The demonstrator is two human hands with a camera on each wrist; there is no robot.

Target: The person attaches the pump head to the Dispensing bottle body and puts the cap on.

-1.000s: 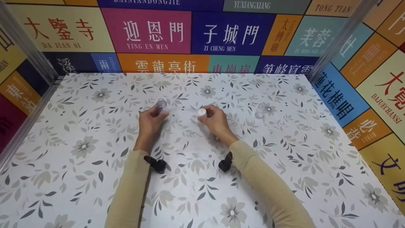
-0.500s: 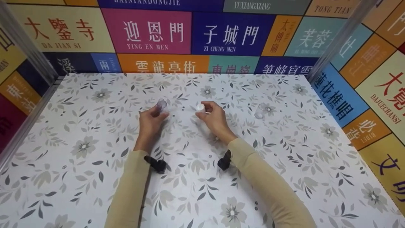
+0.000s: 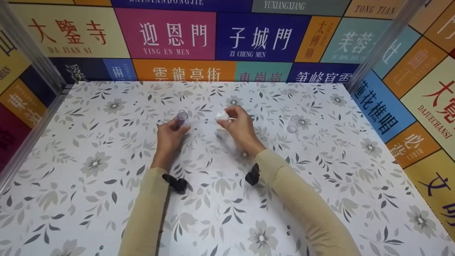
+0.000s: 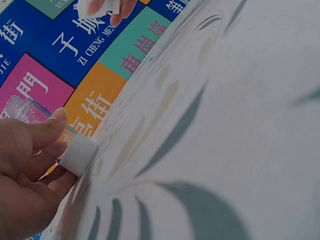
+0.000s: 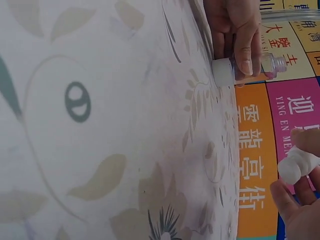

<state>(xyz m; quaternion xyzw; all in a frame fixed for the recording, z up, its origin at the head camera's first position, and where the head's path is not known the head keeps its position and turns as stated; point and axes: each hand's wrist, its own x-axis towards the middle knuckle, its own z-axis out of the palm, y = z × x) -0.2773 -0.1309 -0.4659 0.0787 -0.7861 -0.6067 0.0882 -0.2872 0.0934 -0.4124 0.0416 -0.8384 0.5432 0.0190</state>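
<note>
My left hand (image 3: 169,137) grips a small clear bottle (image 3: 182,116) upright on the table. Its threaded neck (image 5: 279,63) is uncapped at the top, and a white base (image 4: 79,153) sits at the bottom, right at the tabletop. To the right, my right hand (image 3: 241,129) pinches a small white bottle top (image 3: 222,116) between thumb and fingers, above the table and apart from the bottle. In the right wrist view the top shows a rounded white end (image 5: 292,169) that narrows behind; the fingers hide part of it.
A clear, hollow cylindrical piece (image 3: 293,124) lies on the table to the right of my right hand. The table (image 3: 213,213) has a white floral cover. Printed panels (image 3: 170,35) wall it in at the back and sides.
My right hand has moved away from me and slightly left, lifting and tilting the white bottle top. The left hand and the bottle have stayed in place.
</note>
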